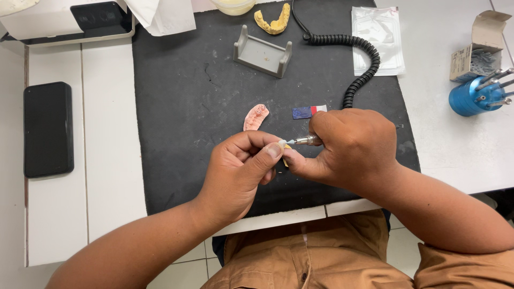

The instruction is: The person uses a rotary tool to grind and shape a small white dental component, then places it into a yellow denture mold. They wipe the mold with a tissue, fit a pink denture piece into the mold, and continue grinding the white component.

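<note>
Left hand pinches a small tooth piece mid-frame | right hand grips grinding tool, tip touching it | grinding underway, pink mould lies untouched above.

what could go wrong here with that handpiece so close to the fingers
The handpiece tip works on a tiny piece pinched at the left hand's fingertips, so a slip could nick skin. That piece could also drop onto the black mat. The coiled cord could tug the right hand off line.
</note>
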